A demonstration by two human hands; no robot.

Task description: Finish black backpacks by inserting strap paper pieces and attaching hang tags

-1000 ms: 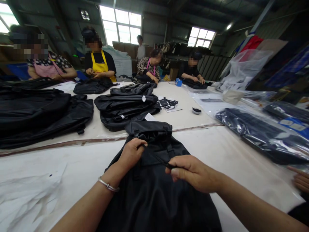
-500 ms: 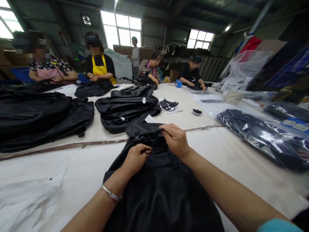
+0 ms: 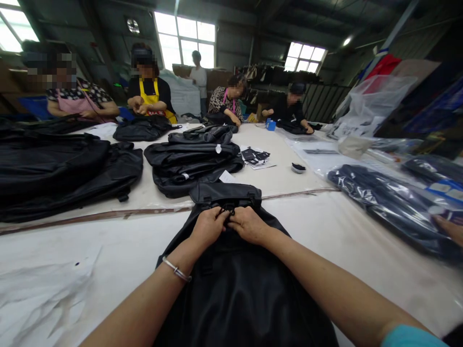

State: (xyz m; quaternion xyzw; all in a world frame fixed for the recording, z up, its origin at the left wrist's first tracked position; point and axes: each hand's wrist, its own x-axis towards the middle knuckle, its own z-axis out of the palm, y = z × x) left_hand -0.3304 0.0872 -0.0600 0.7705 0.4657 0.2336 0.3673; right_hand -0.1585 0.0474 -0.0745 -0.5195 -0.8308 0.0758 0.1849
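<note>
A black leather-look backpack (image 3: 249, 284) lies in front of me, its top flap (image 3: 226, 193) folded away toward the far side. At the bag's mouth, my left hand (image 3: 209, 225) and my right hand (image 3: 249, 224) meet with fingers pinched. Small loops of a thin black drawstring (image 3: 227, 210) stick up between the fingertips. Both hands are closed on this cord; the exact grip is hidden by the fingers. Beneath them is the dark, gathered opening of the bag.
Beyond the seam, black bags lie in a stack (image 3: 195, 161) and a larger pile (image 3: 54, 168). Black tags (image 3: 255, 155) and a small dish (image 3: 298, 167) are near them. A plastic-wrapped bag (image 3: 383, 207) lies right, another person's hand (image 3: 450, 230) beside it. Several co-workers line the far side.
My right hand has come down and left from the flap's edge to meet my left hand at the cord. The flap now lies flatter. Another person's hand is clearer at the right edge.
</note>
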